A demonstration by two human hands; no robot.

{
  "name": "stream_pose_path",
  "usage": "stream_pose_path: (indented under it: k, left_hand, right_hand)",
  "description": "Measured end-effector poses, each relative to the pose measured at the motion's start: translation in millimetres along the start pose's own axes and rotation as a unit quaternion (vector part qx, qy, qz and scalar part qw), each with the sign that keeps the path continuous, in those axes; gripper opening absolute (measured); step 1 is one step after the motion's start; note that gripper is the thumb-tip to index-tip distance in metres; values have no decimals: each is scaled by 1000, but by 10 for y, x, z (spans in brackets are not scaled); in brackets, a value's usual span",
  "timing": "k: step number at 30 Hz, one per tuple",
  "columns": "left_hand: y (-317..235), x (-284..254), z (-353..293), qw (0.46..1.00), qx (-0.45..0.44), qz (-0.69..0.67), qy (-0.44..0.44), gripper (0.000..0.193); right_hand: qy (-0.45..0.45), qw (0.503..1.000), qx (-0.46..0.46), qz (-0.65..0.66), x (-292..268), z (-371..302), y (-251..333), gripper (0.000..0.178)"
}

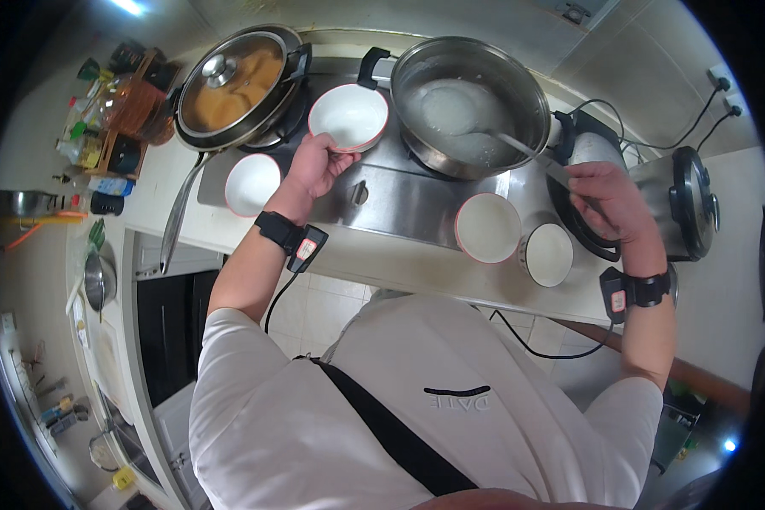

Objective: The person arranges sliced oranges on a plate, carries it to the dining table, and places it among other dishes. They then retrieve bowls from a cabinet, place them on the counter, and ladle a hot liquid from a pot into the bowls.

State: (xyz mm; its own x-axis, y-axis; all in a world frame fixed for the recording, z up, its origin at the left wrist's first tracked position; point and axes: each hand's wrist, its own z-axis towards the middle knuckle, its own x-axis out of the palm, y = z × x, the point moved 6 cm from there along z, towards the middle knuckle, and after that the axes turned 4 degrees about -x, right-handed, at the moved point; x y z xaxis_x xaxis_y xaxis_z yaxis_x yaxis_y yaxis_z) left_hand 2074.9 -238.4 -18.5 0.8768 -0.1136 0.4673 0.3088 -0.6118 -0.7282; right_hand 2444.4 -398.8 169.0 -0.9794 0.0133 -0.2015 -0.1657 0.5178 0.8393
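Observation:
My left hand [318, 167] grips a white bowl [348, 117] by its near edge. The bowl has a red rim, and nothing shows inside it. It is held above the stove, just left of a large steel pot [438, 160]. Closed fingers of my right hand [605, 197] wrap the handle of a ladle [525, 150]. The ladle slants down into the pot, its head sunk in cloudy whitish liquid [444, 109], so whether it holds anything is hidden. Below the pot stand two more bowls, one red-rimmed [488, 228] and a smaller one [549, 255].
Another red-rimmed bowl [253, 184] sits at the stove's left. Behind it is a frying pan [177, 217] under a glass lid [255, 64], with brownish food inside. Bottles [140, 109] crowd a rack at far left. An electric cooker [693, 204] and plugged cords are at right.

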Motion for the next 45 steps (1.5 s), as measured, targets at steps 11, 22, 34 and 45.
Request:
stream_pose_path:
  k: [11, 22, 34, 45]
  left_hand:
    - [-192, 280, -932, 994, 102, 20, 43, 47]
    - [-490, 906, -918, 983, 160, 82, 40, 51]
    - [-607, 1495, -457, 978, 146, 146, 4, 34]
    - [-468, 1861, -138, 984, 90, 131, 82, 38]
  right_hand:
    - [-50, 998, -33, 13, -334, -442, 311, 23]
    - [-47, 996, -73, 32, -567, -589, 552, 22]
    - [29, 989, -139, 35, -673, -803, 1077, 17]
    - [-27, 969, -153, -190, -237, -727, 1029, 28]
